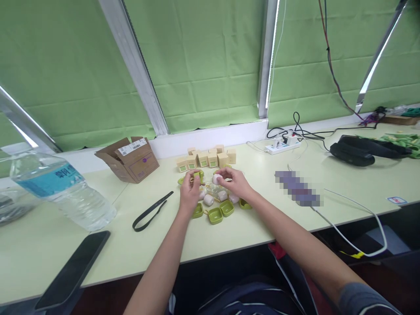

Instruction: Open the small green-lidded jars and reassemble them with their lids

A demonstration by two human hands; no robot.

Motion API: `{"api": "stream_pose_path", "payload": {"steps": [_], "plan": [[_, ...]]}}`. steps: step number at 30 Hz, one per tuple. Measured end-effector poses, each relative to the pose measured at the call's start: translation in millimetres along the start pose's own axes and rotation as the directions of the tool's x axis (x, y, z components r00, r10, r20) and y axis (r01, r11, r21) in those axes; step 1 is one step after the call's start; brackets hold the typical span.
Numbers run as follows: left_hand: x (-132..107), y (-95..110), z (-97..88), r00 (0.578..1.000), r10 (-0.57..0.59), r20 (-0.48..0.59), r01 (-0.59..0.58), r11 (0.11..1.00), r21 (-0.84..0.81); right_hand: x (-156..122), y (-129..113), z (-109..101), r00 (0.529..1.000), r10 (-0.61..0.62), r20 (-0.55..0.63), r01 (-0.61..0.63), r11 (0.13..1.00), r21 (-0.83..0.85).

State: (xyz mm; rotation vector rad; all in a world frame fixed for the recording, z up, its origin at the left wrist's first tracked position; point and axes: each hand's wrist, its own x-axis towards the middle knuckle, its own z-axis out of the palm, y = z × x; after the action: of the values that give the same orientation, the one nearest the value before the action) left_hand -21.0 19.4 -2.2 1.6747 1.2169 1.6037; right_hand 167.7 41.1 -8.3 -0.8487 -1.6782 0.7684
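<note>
My left hand (189, 188) is closed around a small green case (196, 175) near the middle of the pale table (243, 232). My right hand (233, 181) pinches a small pale pink piece (217, 178) beside it. Between and below the hands lie several more pink pieces (208, 200) and several open green cases (215, 215). Behind the hands stands a cluster of small tan boxes with green labels (208, 158).
A torn cardboard box (129, 160) sits at the back left. A water bottle (59, 188) lies at the left, with a black phone (74, 271) near the front edge and a black strap (151, 211). A power strip (282, 145), cables and a black pouch (352, 154) are at the right.
</note>
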Motion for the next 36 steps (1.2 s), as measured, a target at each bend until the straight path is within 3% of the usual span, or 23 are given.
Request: {"api": "stream_pose_path", "payload": {"steps": [5, 11, 15, 20, 24, 29, 36], "plan": [[4, 2, -4.0, 0.993, -0.039, -0.115, 0.030, 0.997, -0.077, -1, 1, -2, 1.000, -0.029, 0.000, 0.029, 0.998, -0.049], [2, 1, -3.3, 0.994, -0.031, -0.103, 0.026, 0.998, -0.048, -3, -1, -2, 0.992, -0.112, 0.062, 0.120, 0.983, -0.140], [2, -3, -3.6, 0.996, -0.006, -0.093, 0.004, 1.000, -0.021, -4, -4, -3, 0.974, -0.148, 0.173, 0.172, 0.976, -0.131], [1, -2, -3.3, 0.997, 0.012, -0.078, -0.011, 1.000, 0.021, -5, -9, -5, 0.928, -0.139, 0.345, 0.189, 0.975, -0.117], [0, -1, -3.3, 0.998, 0.011, -0.063, -0.008, 0.999, 0.041, -7, -11, -8, 0.863, -0.200, 0.465, 0.309, 0.936, -0.170], [-1, -2, -3.1, 0.998, 0.012, -0.060, -0.009, 0.998, 0.059, -7, -12, -9, 0.811, -0.263, 0.522, 0.433, 0.870, -0.235], [-1, -3, -3.0, 0.998, 0.028, -0.056, -0.024, 0.997, 0.078, -7, -13, -11, 0.784, -0.268, 0.560, 0.437, 0.879, -0.191]]}}
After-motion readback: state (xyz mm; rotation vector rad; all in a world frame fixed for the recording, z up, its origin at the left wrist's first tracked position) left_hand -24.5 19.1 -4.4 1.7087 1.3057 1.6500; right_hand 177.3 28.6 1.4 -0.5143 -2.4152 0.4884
